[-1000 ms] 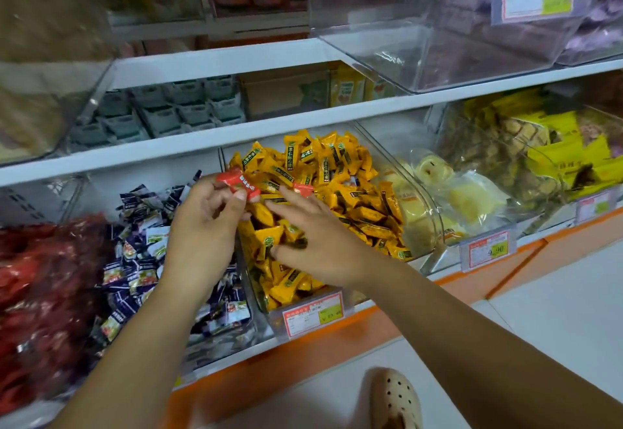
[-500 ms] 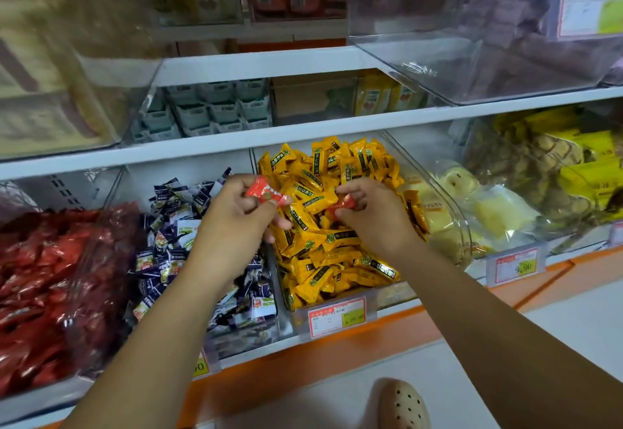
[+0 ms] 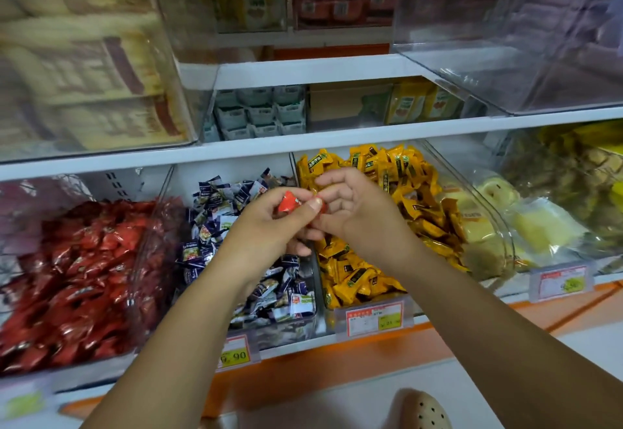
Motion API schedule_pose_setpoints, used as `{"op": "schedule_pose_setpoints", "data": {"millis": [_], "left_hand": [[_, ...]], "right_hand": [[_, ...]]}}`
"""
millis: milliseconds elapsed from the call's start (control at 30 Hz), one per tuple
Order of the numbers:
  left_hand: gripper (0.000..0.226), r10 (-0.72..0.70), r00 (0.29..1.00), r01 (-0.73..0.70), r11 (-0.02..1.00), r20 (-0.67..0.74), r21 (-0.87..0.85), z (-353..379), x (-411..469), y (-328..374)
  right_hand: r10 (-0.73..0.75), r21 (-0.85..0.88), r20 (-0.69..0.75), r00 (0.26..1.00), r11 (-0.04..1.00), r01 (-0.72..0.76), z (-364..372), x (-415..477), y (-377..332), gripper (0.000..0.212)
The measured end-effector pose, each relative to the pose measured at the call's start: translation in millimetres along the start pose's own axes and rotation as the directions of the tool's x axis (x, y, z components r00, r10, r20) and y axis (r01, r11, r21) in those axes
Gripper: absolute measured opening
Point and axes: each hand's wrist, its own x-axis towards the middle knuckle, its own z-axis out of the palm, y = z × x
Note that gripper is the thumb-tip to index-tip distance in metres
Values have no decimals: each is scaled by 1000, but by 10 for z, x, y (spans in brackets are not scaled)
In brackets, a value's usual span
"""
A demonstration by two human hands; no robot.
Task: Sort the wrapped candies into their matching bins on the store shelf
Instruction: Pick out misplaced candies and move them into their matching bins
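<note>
Head view: over the yellow-candy bin's (image 3: 367,293) left edge, the left hand (image 3: 269,226) pinches a red candy (image 3: 289,205). The right hand (image 3: 354,212) curls against it, grip unclear. They are probably gathering strays for the red-candy bin (image 3: 148,260), two bins leftward.

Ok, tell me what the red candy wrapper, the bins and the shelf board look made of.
The red candy wrapper looks like thin glossy film, plastic or foil: it shines and crinkles. The bins look like clear rigid plastic: contents show through, edges glint. The shelf board is smooth matte white, probably painted metal; uncertain.
</note>
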Motion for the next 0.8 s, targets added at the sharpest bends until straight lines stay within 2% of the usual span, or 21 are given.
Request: {"op": "schedule_pose_setpoints", "data": {"millis": [133,200,267,333,400,500,600,667,733,767,800], "left_hand": [[10,8,997,-6,999,-71,33,-56,9,-50],[11,17,996,-13,999,-92,42,-79,20,-53],[12,36,996,-30,997,-78,77,-77,8,-54],[13,53,997,-47,993,-52,107,-60,-13,-67],[13,57,998,-51,988,-37,148,-48,-27,-91],[13,75,997,-66,975,-33,214,-73,-28,-121],[15,70,996,-58,980,-56,192,-108,-9,-130],[15,64,996,-49,978,-69,201,-120,12,-130],[15,61,995,-45,980,-75,192,-118,30,-132],[15,62,995,-46,981,-77,190,-118,37,-134],[15,63,995,-47,980,-79,193,-122,39,-135]], "right_hand": [[13,-93,-33,999,996,-16,-74,-68,42,47],[-37,-301,-231,972,953,-36,-334,-63,119,32],[-119,-533,-429,895,834,-145,-650,-50,259,25],[-82,-617,-489,869,736,-278,-896,-23,457,28],[-15,-680,-455,890,651,-337,-1003,25,641,30],[38,-787,-336,941,537,-303,-1001,166,770,30],[162,-830,-283,945,453,-326,-1013,321,787,23],[248,-808,-280,927,460,-367,-1052,390,779,24],[260,-769,-300,918,504,-394,-1071,418,801,11],[241,-752,-309,920,531,-391,-1074,425,816,10],[228,-732,-323,919,555,-395,-1076,427,842,18]]}}
